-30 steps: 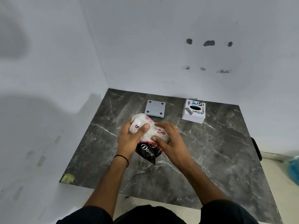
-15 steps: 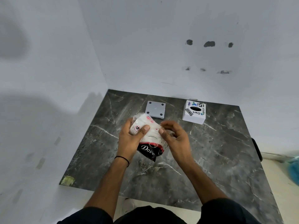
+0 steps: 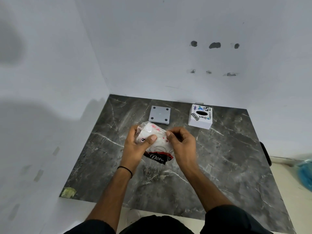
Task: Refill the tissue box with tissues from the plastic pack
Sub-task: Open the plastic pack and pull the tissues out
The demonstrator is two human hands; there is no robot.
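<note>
Held above the middle of the dark marble table (image 3: 228,166), clear of its surface: a plastic pack (image 3: 152,141) of tissues, clear film printed with pink marks at the far end and a black-and-red "Dove" band at the near end. Wrapped around the pack's left side, thumb pressed on top: the left hand (image 3: 136,147), closed on it. Curled narrow at the pack's upper right edge, fingertips pinched on the film: the right hand (image 3: 181,144), apparently working at an opening, though no tear or flap can be made out. Likely light and soft to handle, yielding under the thumb; film probably slick and crinkly, so better gripped around the body with one hand while the other pinches a loose fold or seam near the far end. Tissues inside thin and easily torn or bunched, so best drawn out as a whole stack rather than plucked sheet by sheet. Long axis running near-to-far with a tilt to the left at the far end, printed band pointing back toward the body. Well apart, at the far right of the table: the white tissue box (image 3: 200,119), upright, oval slot on top, stickers around it. Far centre, just beyond the pack: a grey square plate (image 3: 159,114) with four dark dots, possibly the box's base, lying flat.
</note>
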